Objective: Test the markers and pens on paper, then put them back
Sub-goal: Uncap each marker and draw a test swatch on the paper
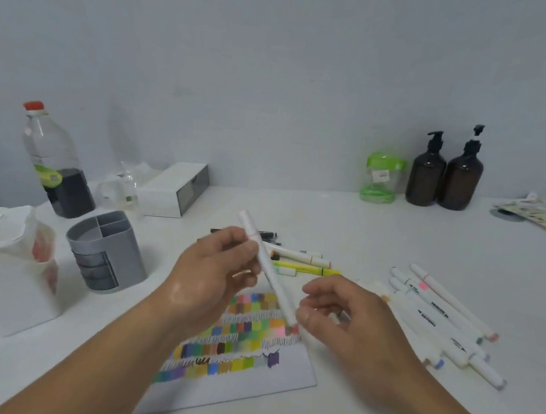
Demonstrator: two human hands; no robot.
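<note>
white marker (268,267) is pinched aslant in the left hand (213,278) above the swatch-covered paper (240,372). right hand (347,319) fingers curl at its lower reddish end, apparently handling the cap there; next likely uncap and swatch.

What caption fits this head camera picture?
Left hand holds a white marker over the colour-swatch paper while the right hand pinches its lower end.

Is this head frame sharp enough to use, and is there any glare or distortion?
Head view: soft, even light, faint shadows; both hands, left and right, and the held marker are motion-blurred; wide-angle bending at edges; slight sheen on the left wrist.
</note>
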